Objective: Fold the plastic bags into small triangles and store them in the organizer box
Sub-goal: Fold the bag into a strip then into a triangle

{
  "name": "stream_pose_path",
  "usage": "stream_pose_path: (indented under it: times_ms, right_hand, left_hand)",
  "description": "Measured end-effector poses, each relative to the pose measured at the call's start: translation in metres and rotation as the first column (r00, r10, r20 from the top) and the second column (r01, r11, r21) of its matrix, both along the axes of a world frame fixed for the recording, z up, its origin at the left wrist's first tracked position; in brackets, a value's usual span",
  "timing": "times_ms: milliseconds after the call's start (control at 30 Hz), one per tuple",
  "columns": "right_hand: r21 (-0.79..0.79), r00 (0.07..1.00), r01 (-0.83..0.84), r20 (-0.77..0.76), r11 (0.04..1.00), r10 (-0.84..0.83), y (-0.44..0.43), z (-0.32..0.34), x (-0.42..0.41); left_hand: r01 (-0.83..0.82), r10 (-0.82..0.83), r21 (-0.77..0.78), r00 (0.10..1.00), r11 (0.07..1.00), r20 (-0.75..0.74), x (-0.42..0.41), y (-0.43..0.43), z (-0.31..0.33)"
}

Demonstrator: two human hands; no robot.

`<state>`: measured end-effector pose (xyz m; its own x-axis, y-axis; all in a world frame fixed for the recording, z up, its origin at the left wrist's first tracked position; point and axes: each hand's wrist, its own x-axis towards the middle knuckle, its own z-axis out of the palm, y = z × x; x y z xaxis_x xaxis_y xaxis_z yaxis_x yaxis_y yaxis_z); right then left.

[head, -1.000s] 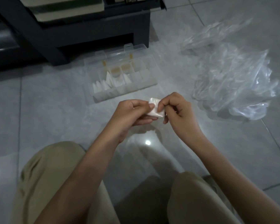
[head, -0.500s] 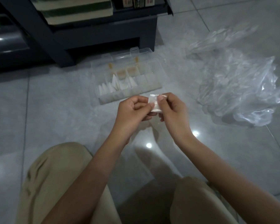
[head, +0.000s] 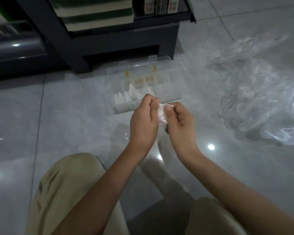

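Grey glossy tile floor (head: 61, 119) with light reflections. Clear organizer box (head: 175, 89) sits open on the floor just past the hands, its lid (head: 139, 65) tipped back toward a dark shelf unit (head: 119, 39). Several white folded triangles (head: 126, 96) stand in the box's left compartments, one taller than the rest; right compartments look bare, two back cells show a tan tint, contents unclear. Shelf unit holds stacked books (head: 98, 12) and some boxed items, labels too blurred to read. Dark rounded object at far left, can't identify. Pile of loose clear plastic bags (head: 261, 92) lies crumpled on the floor to the right, well apart from the box. The hands partly cover the box's near edge. Person seated on the floor, tan trousers (head: 66, 187), knees either side, both forearms reaching forward and meeting in the middle. Left hand (head: 143, 122) back facing camera, fingers curled in, thumb and forefinger pinching the folded bag (head: 161, 114) on its left side. Right hand (head: 181, 122) fingers curled, thumb pressed on the bag's face, forefinger gripping a thin strip of plastic at its top edge. The folded bag is a small whitish packet held in the air between both hands, just in front of the box, not touching it.
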<state>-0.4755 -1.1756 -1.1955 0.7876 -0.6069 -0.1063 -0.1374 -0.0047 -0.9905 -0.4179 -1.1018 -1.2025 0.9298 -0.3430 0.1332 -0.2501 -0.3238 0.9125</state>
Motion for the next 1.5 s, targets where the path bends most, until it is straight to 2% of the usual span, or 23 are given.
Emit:
stream_pose_path:
  times_ms: [67, 133, 167, 233, 267, 367, 533, 633, 900, 1000, 1067, 1200, 1367, 1433, 1500]
  right_hand:
    - [-0.031, 0.999, 0.028, 0.020, 0.999, -0.027, -0.011, -0.003, 0.002]
    - [-0.056, 0.999, 0.042, 0.021, 0.998, -0.041, -0.024, -0.004, 0.006]
    - [-0.055, 0.999, 0.038, 0.019, 0.998, -0.037, -0.030, -0.003, 0.008]
    - [-0.049, 1.000, 0.014, 0.012, 0.999, -0.014, -0.037, -0.001, 0.011]
    - [-0.046, 1.000, 0.000, 0.005, 0.999, 0.000, -0.038, -0.001, 0.013]
    - [-0.028, 0.999, -0.036, -0.012, 0.999, 0.036, -0.038, -0.004, 0.017]
    - [-0.011, 0.997, -0.073, -0.029, 0.997, 0.073, -0.036, -0.010, 0.022]
    - [-0.037, 0.997, -0.072, -0.043, 0.997, 0.070, -0.040, -0.012, 0.025]
    - [-0.111, 0.995, -0.001, -0.095, 0.994, -0.010, -0.064, -0.020, 0.033]
    - [-0.249, 0.989, -0.078, -0.144, 0.965, 0.043, -0.067, -0.021, 0.034]
    - [-0.394, 0.981, -0.140, -0.177, 0.909, 0.074, -0.066, -0.020, 0.034]
    - [-0.609, 0.960, -0.256, -0.253, 0.751, 0.122, -0.056, -0.020, 0.041]
    - [-0.768, 0.853, -0.507, -0.511, 0.392, 0.101, -0.041, -0.022, 0.053]
    - [-0.806, 0.851, -0.522, -0.516, 0.280, 0.101, -0.038, -0.028, 0.053]
    - [-0.869, 0.895, -0.446, -0.434, 0.213, 0.103, -0.035, -0.035, 0.052]
  left_hand:
    - [-0.031, 0.025, 0.054, 0.995, 0.998, 0.096, 0.021, 0.007, -0.001]
    - [-0.070, -0.011, 0.282, 0.962, 0.957, 0.274, 0.055, 0.015, -0.005]
    - [-0.069, -0.094, 0.435, 0.935, 0.898, 0.343, 0.073, 0.018, -0.011]
    - [-0.001, -0.282, 0.662, 0.904, 0.749, 0.320, 0.101, 0.021, -0.021]
    - [0.057, -0.332, 0.703, 0.906, 0.709, 0.261, 0.109, 0.020, -0.026]
    - [0.185, -0.367, 0.651, 0.917, 0.736, 0.155, 0.118, 0.015, -0.035]
    - [0.200, -0.319, 0.604, 0.943, 0.772, 0.097, 0.114, 0.005, -0.040]
    - [0.216, -0.310, 0.624, 0.950, 0.751, 0.045, 0.096, 0.000, -0.037]
    - [0.152, -0.369, 0.718, 0.917, 0.679, 0.155, 0.047, 0.009, -0.035]
    - [0.167, -0.394, 0.701, 0.902, 0.693, 0.175, 0.048, 0.011, -0.037]
    - [0.205, -0.421, 0.673, 0.890, 0.710, 0.174, 0.051, 0.015, -0.036]
    - [0.281, -0.519, 0.708, 0.843, 0.648, 0.141, 0.055, 0.024, -0.036]
    - [0.276, -0.525, 0.679, 0.830, 0.680, 0.188, 0.054, 0.026, -0.040]
    - [0.238, -0.519, 0.666, 0.814, 0.707, 0.260, 0.052, 0.027, -0.042]
    - [0.194, -0.491, 0.647, 0.812, 0.737, 0.316, 0.051, 0.028, -0.042]
